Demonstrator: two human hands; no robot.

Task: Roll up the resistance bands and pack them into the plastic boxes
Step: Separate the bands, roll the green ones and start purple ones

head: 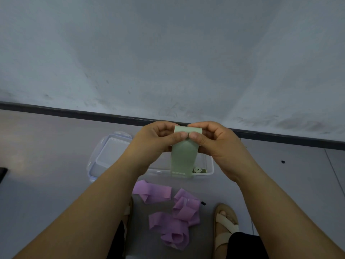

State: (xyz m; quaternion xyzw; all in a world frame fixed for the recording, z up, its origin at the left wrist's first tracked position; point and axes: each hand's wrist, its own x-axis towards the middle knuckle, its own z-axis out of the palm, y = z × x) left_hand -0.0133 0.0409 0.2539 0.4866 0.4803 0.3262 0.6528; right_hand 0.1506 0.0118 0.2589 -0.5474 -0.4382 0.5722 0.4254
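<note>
Forearms (89,206) mid-frame, left hand (155,139) and right hand (214,141) pinching the green band (182,157) top, roll looks barely started; next, keep turns tight.

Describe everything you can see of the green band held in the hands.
The green band is a pale, matte, rubbery-looking flat strip. Its top end is turned over into a beginning roll, pinched by the left hand and the right hand, thumbs meeting on it. The rest hangs straight down, unrolled, in front of the clear plastic box; whether it touches the box cannot be told.
</note>
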